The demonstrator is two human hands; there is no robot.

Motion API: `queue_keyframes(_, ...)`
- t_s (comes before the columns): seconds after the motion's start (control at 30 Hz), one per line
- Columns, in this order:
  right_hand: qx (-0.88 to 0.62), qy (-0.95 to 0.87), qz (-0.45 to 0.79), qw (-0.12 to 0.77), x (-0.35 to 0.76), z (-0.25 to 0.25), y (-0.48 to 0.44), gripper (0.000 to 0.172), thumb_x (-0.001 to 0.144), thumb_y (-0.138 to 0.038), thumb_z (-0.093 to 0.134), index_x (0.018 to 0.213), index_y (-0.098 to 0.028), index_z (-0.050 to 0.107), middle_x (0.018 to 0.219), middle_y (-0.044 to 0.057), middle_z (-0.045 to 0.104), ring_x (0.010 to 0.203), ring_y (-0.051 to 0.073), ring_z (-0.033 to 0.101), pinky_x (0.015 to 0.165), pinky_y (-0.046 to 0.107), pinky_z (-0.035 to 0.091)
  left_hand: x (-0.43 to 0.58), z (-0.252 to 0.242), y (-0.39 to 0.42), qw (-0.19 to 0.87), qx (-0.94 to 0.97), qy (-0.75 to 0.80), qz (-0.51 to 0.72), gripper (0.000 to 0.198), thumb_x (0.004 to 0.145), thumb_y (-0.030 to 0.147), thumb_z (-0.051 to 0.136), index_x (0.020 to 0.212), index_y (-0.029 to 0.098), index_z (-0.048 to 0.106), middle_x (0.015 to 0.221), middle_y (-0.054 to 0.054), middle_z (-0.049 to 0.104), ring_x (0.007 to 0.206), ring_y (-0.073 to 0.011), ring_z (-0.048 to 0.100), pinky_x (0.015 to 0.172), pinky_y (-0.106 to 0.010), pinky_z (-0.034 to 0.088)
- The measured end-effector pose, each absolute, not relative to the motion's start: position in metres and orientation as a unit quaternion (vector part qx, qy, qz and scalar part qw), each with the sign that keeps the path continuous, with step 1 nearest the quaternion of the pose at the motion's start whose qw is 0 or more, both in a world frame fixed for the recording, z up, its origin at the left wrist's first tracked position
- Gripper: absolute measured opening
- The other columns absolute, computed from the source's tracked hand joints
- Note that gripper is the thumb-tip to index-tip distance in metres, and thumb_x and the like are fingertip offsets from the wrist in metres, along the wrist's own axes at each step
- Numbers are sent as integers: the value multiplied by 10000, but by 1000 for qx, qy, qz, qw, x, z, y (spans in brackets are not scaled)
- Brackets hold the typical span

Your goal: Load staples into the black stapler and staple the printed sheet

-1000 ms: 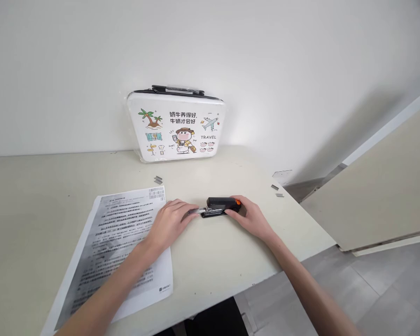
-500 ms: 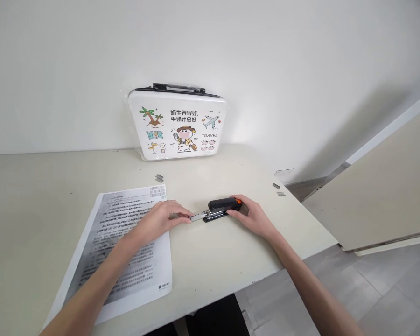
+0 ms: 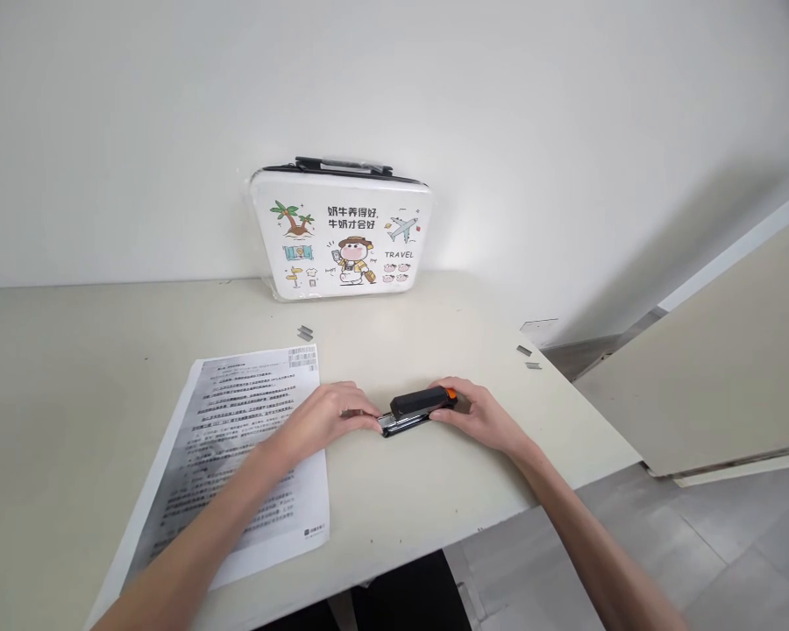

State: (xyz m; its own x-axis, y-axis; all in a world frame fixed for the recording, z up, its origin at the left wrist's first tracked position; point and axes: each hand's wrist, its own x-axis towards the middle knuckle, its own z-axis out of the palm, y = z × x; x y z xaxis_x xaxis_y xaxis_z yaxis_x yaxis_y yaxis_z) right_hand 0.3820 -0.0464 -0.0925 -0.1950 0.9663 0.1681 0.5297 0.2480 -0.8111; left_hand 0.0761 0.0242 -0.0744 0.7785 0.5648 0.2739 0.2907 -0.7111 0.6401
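A black stapler [image 3: 421,403] with an orange rear end rests low over the table, its front pointing left. My right hand [image 3: 473,414] is closed round its orange rear end. At the front, the thumb and fingers of my left hand [image 3: 342,412] pinch the end of the stapler's metal magazine [image 3: 386,422], which sticks out a short way. The fingertips partly cover that end. Beneath my left wrist and forearm lies a printed sheet of paper [image 3: 237,464].
A white carry case [image 3: 342,232] with cartoon prints stands against the wall. Strips of staples lie in front of it [image 3: 305,333], and more staple strips [image 3: 524,350] lie near the table's right edge. Beyond that edge is a pale panel [image 3: 716,368].
My left hand has moved right toward the stapler, and the metal magazine has slid further into it. The right hand still grips the rear. The view has shifted slightly.
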Motion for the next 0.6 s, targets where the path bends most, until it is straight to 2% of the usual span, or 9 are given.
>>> queue_keyframes(0.23, -515, -721, 307, 347, 378, -90, -49, 337, 912, -542, 720, 1121, -280, 685, 1078, 49, 742, 1017, 255, 653, 971, 405, 497, 88, -72, 17, 282, 894, 272, 217, 413, 966, 634, 628, 977, 235, 734, 829, -10, 696, 811, -198, 660, 774, -300, 489)
queue_keyframes(0.43, -511, -721, 310, 350, 377, -90, -50, 332, 906, -538, 728, 1103, -274, 685, 1078, 52, 747, 1023, 257, 663, 958, 399, 507, 91, -75, 19, 252, 904, 272, 212, 398, 985, 611, 615, 921, 229, 703, 813, 4, 692, 800, -196, 648, 772, -310, 463)
queue_keyframes(0.6, -518, -714, 320, 347, 377, -90, -51, 341, 901, -534, 732, 1117, -274, 686, 1090, 49, 748, 1034, 257, 664, 950, 394, 512, 90, -78, 19, 254, 903, 277, 210, 387, 971, 612, 636, 946, 232, 702, 808, 7, 678, 789, -191, 637, 747, -300, 457)
